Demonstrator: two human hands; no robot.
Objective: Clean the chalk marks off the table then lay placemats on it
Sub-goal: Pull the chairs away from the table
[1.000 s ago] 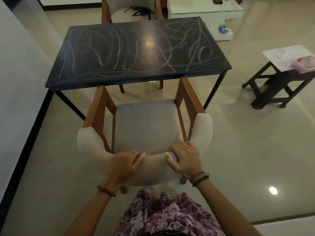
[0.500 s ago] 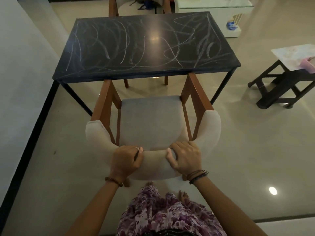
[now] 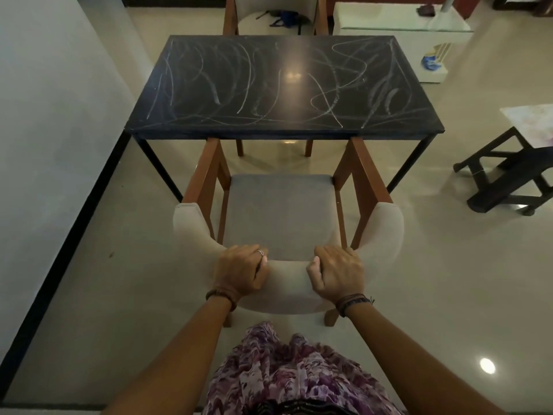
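A black table (image 3: 287, 85) stands ahead of me, its top covered in white chalk scribbles. In front of it is a wooden armchair (image 3: 281, 211) with a grey seat and a padded curved backrest. My left hand (image 3: 239, 272) grips the top of that backrest left of centre. My right hand (image 3: 335, 272) grips it right of centre. The front ends of the chair's wooden arms sit just under the table's near edge. A pale printed sheet (image 3: 529, 121), perhaps a placemat, lies on a dark stool at the right.
A second armchair (image 3: 272, 13) stands at the table's far side. A white low table (image 3: 401, 22) with a glass top is at the back right. The dark wooden stool (image 3: 508, 175) stands right of the table. A wall with a black skirting runs along the left.
The chair has slid forward toward the table, its arms now reaching under the near edge. Both hands kept their hold on the backrest, and my view has swung square to the table.
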